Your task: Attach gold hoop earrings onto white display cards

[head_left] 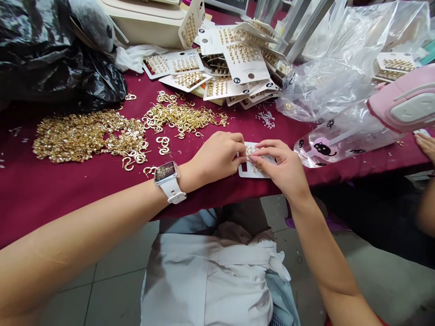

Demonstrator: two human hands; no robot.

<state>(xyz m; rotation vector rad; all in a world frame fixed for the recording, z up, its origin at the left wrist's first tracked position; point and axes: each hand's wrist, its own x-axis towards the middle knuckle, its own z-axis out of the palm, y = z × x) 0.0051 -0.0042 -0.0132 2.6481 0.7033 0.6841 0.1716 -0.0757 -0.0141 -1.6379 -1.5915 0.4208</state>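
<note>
A white earring card [250,173] with small gold earrings on it lies at the table's front edge. My left hand [220,154], a watch on its wrist, is at the card's left side with its fingers curled and closed. At the right side, my right hand [285,165] has thumb and fingertips pinched together over the card's middle. Whatever tiny piece either hand holds is hidden by the fingers. Beyond my left hand lies a pile of loose gold hook-shaped pieces [183,117]. Farther left spreads a larger heap of small gold pieces [76,136].
Filled earring cards [243,59] are stacked at the back. Tiny clear bits [267,119] lie in front of them. A pink-lidded bottle [340,136] lies at the right, by clear plastic bags [329,86]. A black bag [57,63] sits back left. Another person's hand [426,146] shows far right.
</note>
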